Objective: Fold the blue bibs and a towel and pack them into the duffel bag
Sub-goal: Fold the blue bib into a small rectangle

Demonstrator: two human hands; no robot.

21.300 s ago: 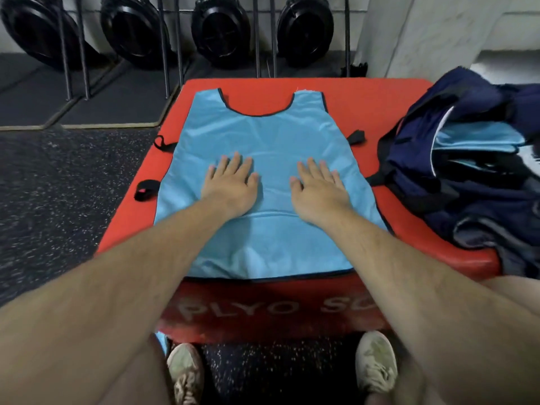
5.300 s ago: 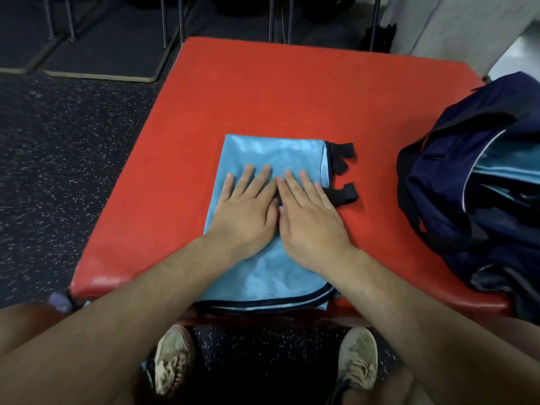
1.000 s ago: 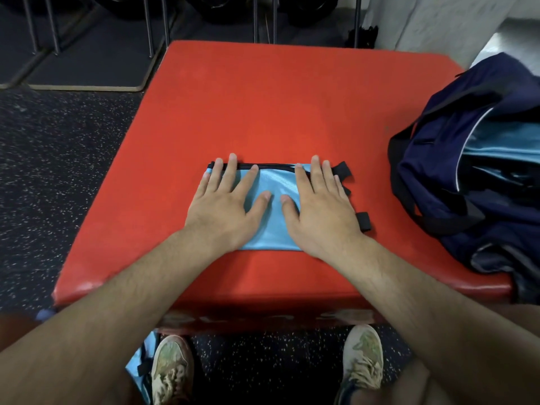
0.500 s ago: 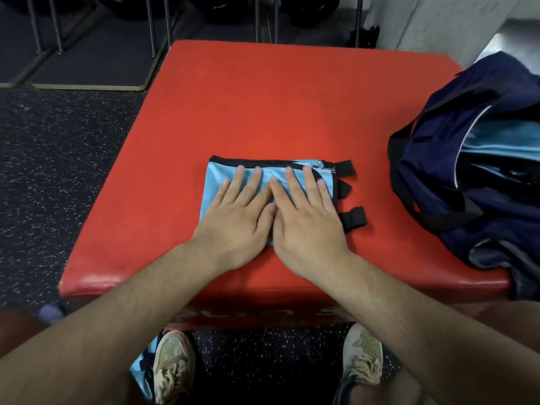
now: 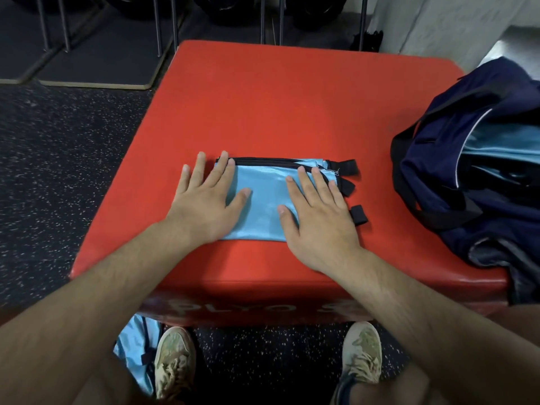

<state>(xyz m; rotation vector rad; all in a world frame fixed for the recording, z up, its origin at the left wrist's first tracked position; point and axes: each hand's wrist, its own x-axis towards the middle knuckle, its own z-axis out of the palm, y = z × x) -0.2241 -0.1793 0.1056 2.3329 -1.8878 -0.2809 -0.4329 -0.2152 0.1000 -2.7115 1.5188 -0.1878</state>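
A light blue bib [image 5: 263, 200], folded into a small rectangle with black trim and black straps on its right side, lies on the red plyo box [image 5: 292, 106]. My left hand [image 5: 204, 203] presses flat on its left end, fingers straight and partly over the edge. My right hand [image 5: 318, 209] presses flat on its right end. The navy duffel bag [image 5: 455, 182] sits open at the box's right edge, with light blue fabric [image 5: 502, 147] showing inside.
More light blue fabric [image 5: 137, 349] lies on the speckled dark floor [image 5: 58, 171] by my left shoe. Metal rack legs [image 5: 163, 24] and black plates stand beyond the box. A pale wall [image 5: 438, 21] rises at the back right.
Both hands have slid apart from the middle of the folded bib to its left and right ends, smoothing it flat. The bib itself has stayed in place.
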